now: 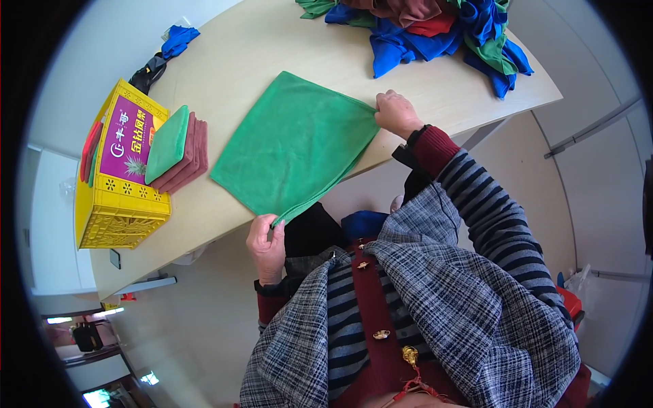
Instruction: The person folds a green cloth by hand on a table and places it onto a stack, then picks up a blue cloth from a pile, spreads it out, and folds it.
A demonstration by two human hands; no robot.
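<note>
Here, green cloth (296,143) partly hides the table (238,61).

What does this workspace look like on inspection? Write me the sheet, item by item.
Surface: pale table, with cloths and a crate on it.
Things in hand: green cloth, spread out, its near edge overhanging the table's front edge.
Clutter: loose pile of blue, green, red and brown cloths at the far right; yellow crate at left, folded stack beside it; small dark slab near the left end.
Hands: left hand pinches the near corner; right hand grips the right corner.
Cables: nothing seen for certain.
Surroundings: pale floor; white cabinets at right.
</note>
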